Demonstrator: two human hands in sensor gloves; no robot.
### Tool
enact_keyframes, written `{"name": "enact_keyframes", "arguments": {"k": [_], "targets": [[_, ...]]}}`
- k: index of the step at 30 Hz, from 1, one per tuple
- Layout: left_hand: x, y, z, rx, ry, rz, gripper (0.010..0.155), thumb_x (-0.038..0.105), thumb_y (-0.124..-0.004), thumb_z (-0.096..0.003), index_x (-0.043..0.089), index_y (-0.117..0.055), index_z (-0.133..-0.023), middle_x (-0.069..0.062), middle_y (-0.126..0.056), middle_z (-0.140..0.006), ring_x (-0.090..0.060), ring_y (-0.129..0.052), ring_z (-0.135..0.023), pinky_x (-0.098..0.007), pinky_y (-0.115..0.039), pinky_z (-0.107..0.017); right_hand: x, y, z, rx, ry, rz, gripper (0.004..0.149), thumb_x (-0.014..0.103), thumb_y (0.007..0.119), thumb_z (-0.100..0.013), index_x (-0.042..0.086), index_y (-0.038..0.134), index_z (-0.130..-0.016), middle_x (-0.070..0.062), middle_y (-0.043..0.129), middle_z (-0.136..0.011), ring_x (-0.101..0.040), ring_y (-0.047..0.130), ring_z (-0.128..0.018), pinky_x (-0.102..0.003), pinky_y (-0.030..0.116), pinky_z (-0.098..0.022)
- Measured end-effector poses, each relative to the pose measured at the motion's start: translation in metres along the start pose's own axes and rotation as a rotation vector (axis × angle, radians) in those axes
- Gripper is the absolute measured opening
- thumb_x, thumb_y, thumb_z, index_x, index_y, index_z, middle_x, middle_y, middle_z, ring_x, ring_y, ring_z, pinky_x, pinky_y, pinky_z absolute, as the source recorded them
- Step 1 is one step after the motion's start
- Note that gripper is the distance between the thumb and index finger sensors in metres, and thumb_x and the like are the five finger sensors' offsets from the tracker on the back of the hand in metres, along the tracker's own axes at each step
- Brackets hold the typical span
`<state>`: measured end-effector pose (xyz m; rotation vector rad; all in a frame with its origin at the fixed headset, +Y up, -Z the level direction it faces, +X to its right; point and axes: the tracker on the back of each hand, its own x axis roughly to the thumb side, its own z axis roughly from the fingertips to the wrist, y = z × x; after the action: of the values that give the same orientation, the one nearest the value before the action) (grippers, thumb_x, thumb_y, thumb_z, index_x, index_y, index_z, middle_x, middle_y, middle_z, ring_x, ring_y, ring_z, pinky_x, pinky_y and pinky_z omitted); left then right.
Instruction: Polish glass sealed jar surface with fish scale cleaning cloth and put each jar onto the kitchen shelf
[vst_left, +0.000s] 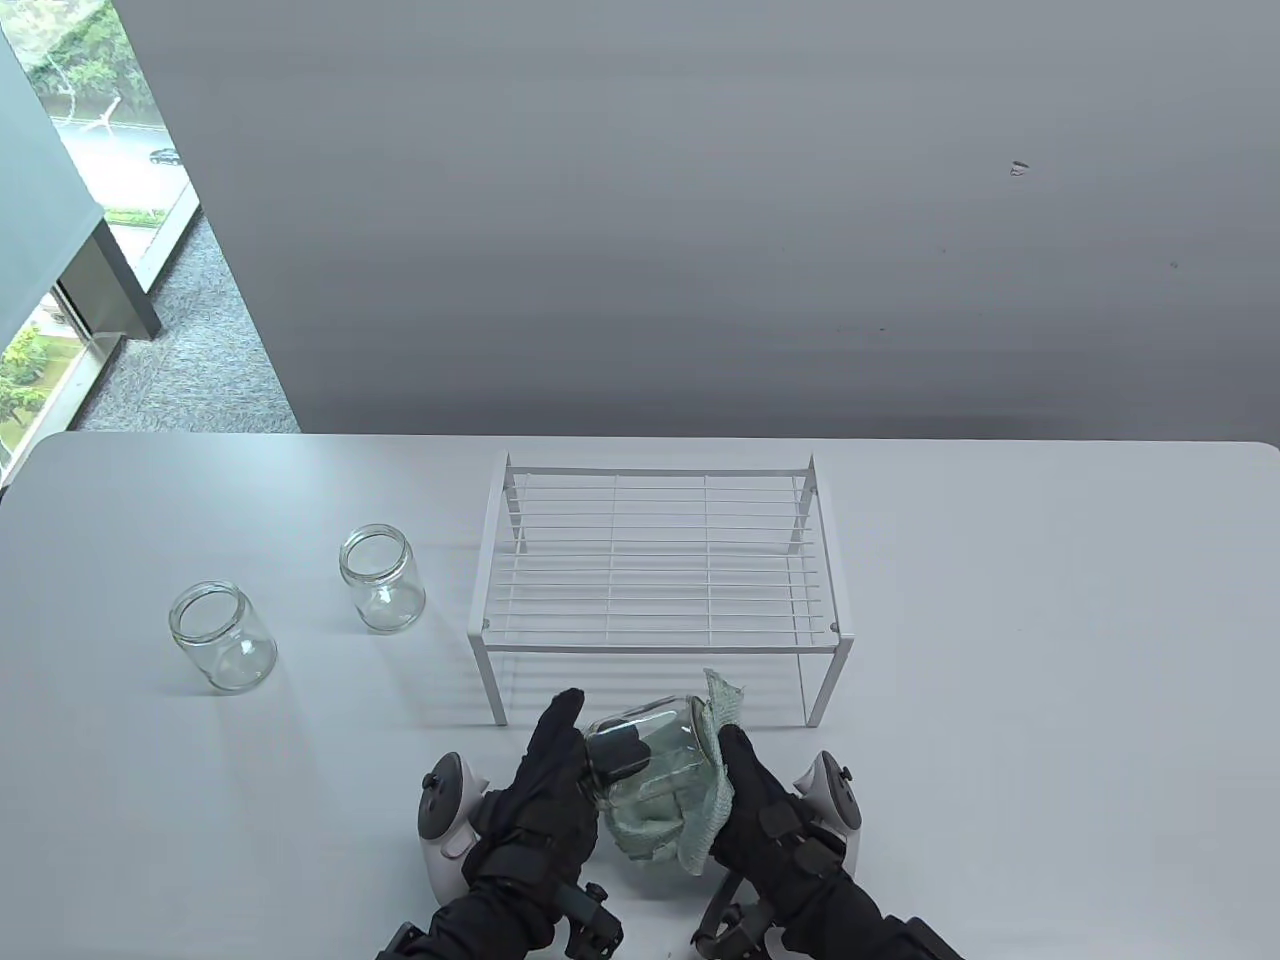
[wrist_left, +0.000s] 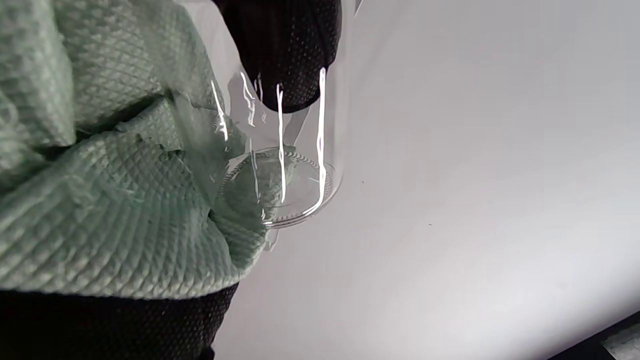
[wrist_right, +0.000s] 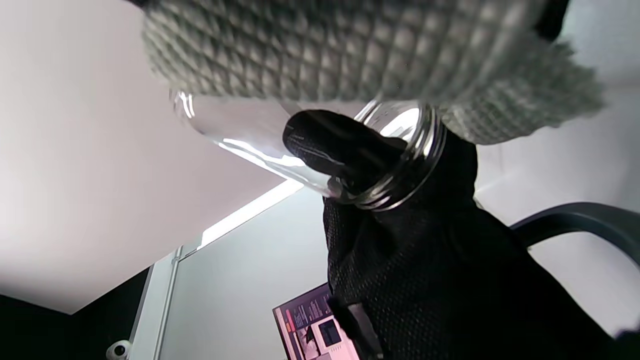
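A clear glass jar (vst_left: 655, 745) lies tilted above the table's front edge, just in front of the white wire shelf (vst_left: 660, 570). My left hand (vst_left: 585, 750) grips it at the mouth, and the right wrist view shows one finger (wrist_right: 340, 145) inside the threaded rim. My right hand (vst_left: 745, 790) holds the pale green fish scale cloth (vst_left: 690, 810) wrapped round the jar's base and side. In the left wrist view the cloth (wrist_left: 100, 200) covers one side of the jar (wrist_left: 300, 190). Two more open jars (vst_left: 222, 636) (vst_left: 383, 578) stand upright at the left. Nothing stands on the shelf top.
The shelf stands mid-table on thin legs with open space under it. Bare white tabletop (vst_left: 1050, 650) stretches to the right. A grey wall (vst_left: 700, 200) rises behind the table, with a window at the far left.
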<state>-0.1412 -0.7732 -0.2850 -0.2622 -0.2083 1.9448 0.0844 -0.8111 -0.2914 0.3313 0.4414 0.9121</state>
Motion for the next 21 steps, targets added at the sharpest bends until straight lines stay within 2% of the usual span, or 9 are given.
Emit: {"name": "enact_keyframes", "arguments": {"k": [3,7,13,17,21], "targets": [[0.001,-0.003,0.001,-0.011,-0.013,0.021,0.058,0.032,-0.048,-0.0582,0.017,-0.024,-0.108,-0.003,-0.072,-0.096,-0.01,-0.092,-0.082,-0.057,-0.031,-0.071,0.001,0.009,-0.002,0.042,-0.043,0.071,0.091,0.062,0.047,-0.06,-0.007,0.004,-0.102,-0.04,0.028,-0.102,-0.063,0.05,-0.091,-0.07,0.05,-0.059],[0.0,-0.007,0.0,-0.071,-0.001,0.06,0.058,0.032,-0.048,-0.0581,0.014,-0.025,-0.108,-0.001,-0.071,-0.097,-0.011,-0.092,-0.083,-0.057,-0.03,-0.071,0.007,0.01,-0.004,0.044,-0.102,0.222,0.098,0.065,0.051,-0.059,-0.008,0.002,-0.1,-0.04,0.029,-0.102,-0.062,0.052,-0.09,-0.069,0.05,-0.058],[-0.002,-0.023,-0.001,-0.205,0.015,0.052,0.06,0.033,-0.048,-0.0585,0.015,-0.018,-0.108,0.002,-0.067,-0.101,-0.012,-0.088,-0.091,-0.055,-0.024,-0.07,0.007,0.013,-0.004,0.017,-0.089,0.407,0.1,0.058,0.062,-0.058,-0.013,0.003,-0.096,-0.04,0.036,-0.099,-0.06,0.056,-0.088,-0.069,0.053,-0.056],[0.0,-0.024,-0.001,-0.21,0.007,0.029,0.062,0.032,-0.051,-0.0584,0.016,-0.018,-0.108,0.0,-0.066,-0.101,-0.015,-0.085,-0.093,-0.056,-0.021,-0.068,0.004,0.016,-0.004,0.003,-0.062,0.427,0.102,0.055,0.069,-0.057,-0.016,0.007,-0.095,-0.041,0.04,-0.097,-0.061,0.058,-0.086,-0.07,0.053,-0.055],[-0.002,-0.027,-0.002,-0.211,0.032,-0.019,0.061,0.032,-0.053,-0.0579,0.016,-0.021,-0.108,-0.002,-0.067,-0.101,-0.017,-0.087,-0.092,-0.055,-0.025,-0.07,0.006,0.014,-0.002,-0.097,-0.109,0.417,0.105,0.054,0.076,-0.054,-0.017,0.009,-0.095,-0.041,0.044,-0.094,-0.062,0.063,-0.082,-0.07,0.054,-0.054]]}}
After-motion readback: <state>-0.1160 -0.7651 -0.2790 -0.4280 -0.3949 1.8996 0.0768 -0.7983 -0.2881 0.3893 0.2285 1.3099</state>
